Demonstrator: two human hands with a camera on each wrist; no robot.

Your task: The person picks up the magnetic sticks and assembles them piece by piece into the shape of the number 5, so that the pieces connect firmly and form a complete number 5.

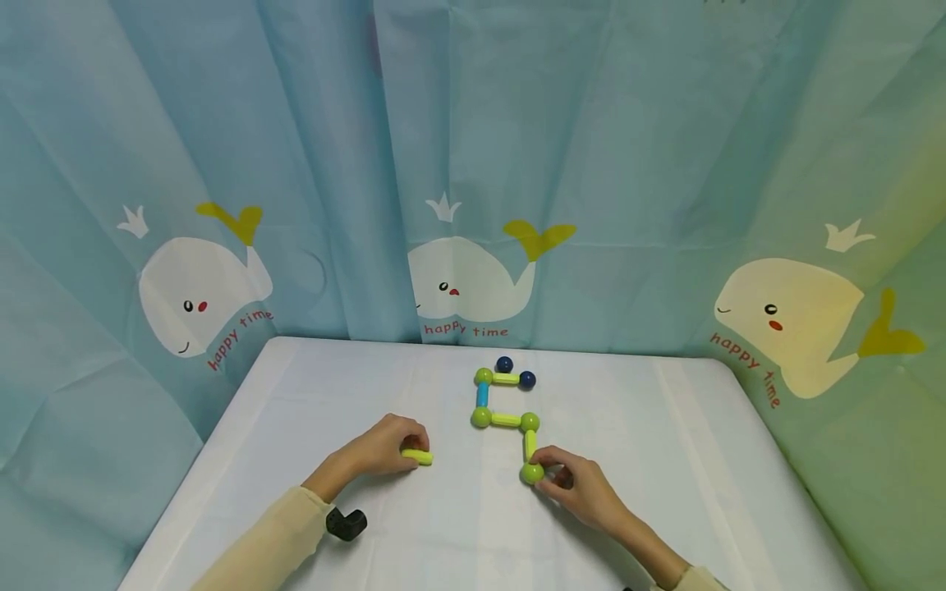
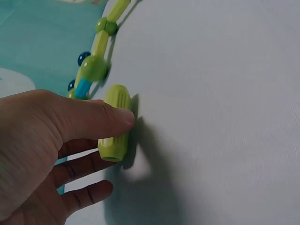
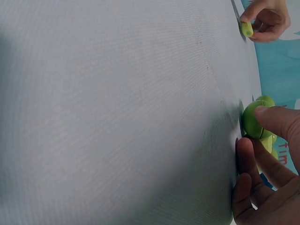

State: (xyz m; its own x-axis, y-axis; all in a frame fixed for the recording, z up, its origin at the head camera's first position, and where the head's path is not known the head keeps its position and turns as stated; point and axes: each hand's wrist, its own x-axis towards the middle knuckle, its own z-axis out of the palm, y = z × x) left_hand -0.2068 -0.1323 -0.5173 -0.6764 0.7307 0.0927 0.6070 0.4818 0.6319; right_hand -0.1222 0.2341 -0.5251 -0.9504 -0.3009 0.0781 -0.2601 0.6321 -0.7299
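Observation:
My left hand [image 1: 386, 446] pinches a short yellow-green rod [image 2: 118, 96] between thumb and fingers, low over the white table; the thumb covers its middle. With thumb and index finger, my right hand [image 1: 587, 490] grips a green ball [image 1: 531, 474] at the near end of a zigzag chain. From that ball a yellow-green rod [image 1: 530, 444] runs back to another green ball [image 1: 530, 422]. Farther along come a yellow-green rod [image 1: 507, 420], a green ball [image 1: 482, 417], a blue rod [image 1: 483, 395], a green ball [image 1: 484, 376] and a rod ending at a navy ball [image 1: 527, 380].
A second navy ball [image 1: 504, 364] lies near the back edge, beside the chain's far end. Behind the white table [image 1: 650, 410] hangs a blue curtain [image 1: 628, 164] with whale prints. A black device [image 1: 346, 524] sits at the left sleeve.

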